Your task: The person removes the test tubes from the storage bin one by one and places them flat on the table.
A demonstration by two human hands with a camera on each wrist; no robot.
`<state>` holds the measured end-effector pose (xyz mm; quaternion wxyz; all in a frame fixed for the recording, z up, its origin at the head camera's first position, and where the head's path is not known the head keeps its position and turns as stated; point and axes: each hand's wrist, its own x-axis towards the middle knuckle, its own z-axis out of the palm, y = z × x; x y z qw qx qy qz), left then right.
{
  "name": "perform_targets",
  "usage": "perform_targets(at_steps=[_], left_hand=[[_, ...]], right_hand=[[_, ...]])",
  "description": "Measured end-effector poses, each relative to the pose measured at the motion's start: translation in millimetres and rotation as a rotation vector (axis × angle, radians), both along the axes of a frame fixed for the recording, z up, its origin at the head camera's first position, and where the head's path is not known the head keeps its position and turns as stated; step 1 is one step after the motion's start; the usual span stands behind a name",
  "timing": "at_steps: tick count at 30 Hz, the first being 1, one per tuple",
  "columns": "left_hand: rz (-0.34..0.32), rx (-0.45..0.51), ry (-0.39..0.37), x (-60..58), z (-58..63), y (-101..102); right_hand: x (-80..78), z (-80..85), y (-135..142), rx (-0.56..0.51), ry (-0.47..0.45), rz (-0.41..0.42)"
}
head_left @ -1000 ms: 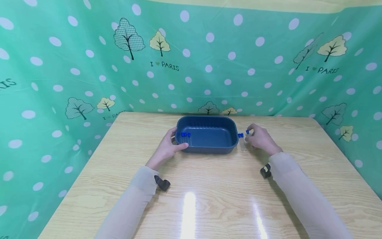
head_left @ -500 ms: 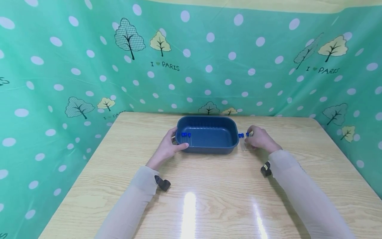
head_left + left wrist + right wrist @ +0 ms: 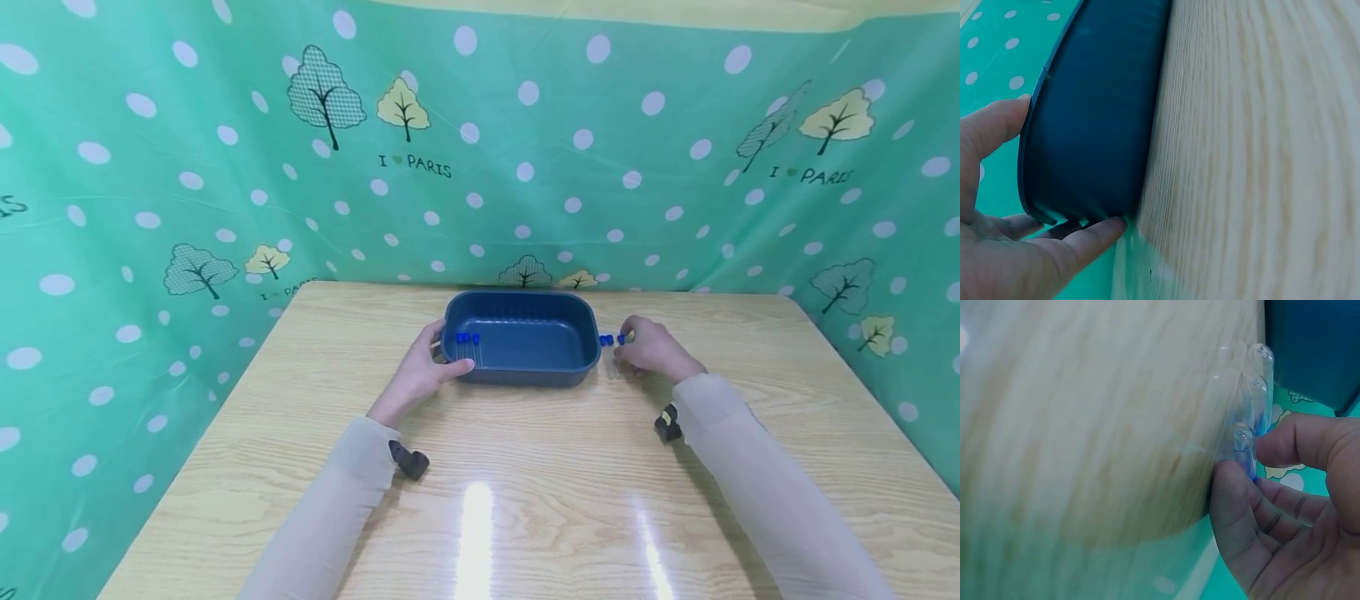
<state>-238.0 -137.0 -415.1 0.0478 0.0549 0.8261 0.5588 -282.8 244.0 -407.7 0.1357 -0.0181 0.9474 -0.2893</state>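
Observation:
A dark blue plastic basin (image 3: 534, 340) stands at the back of the table. My left hand (image 3: 417, 368) grips its left end, thumb at the rim and fingers along the wall (image 3: 1094, 112). Three clear test tubes with blue caps (image 3: 467, 338) lie inside, at the left. Just right of the basin, two more capped test tubes (image 3: 606, 340) lie side by side on the table. Beside them my right hand (image 3: 656, 348) pinches a third test tube (image 3: 1243, 440) between thumb and fingers, its rounded end showing in the right wrist view. That hand partly covers the tube in the head view.
The pale wooden table (image 3: 555, 475) extends toward me. A green dotted curtain (image 3: 525, 167) hangs right behind its back edge and along both sides. Each wrist carries a small black camera (image 3: 408, 460).
My right hand has lowered the test tube slightly, bringing its cap level with the two beside it. The left hand and the basin have stayed in place.

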Motion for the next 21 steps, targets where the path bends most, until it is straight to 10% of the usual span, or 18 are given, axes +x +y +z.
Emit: perform_targets(at_steps=[21], left_hand=[[0.003,-0.017,0.000,1.0,1.8,0.2]], right_hand=[[0.7,0.7,0.7,-0.007,-0.005,0.002]])
